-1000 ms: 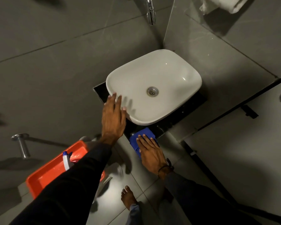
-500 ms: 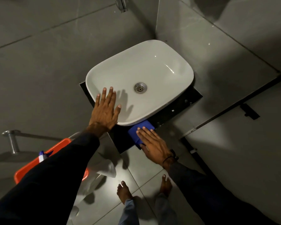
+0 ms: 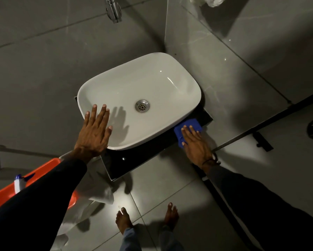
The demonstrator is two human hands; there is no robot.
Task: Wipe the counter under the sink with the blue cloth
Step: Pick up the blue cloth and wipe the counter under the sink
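Lying flat beneath right hand (image 3: 195,144) fingers (image 3: 186,130): blue cloth (image 3: 191,125) on counter (image 3: 134,160).

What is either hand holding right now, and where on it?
Nothing is gripped. The right hand presses flat on the blue cloth, fingers across its near part, on the black counter. The left hand rests open on the sink rim.

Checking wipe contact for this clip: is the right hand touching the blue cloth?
Touching. The head view shows the right hand lying flat on the blue cloth, fingers spread over it, pressing it onto the black counter beside the sink.
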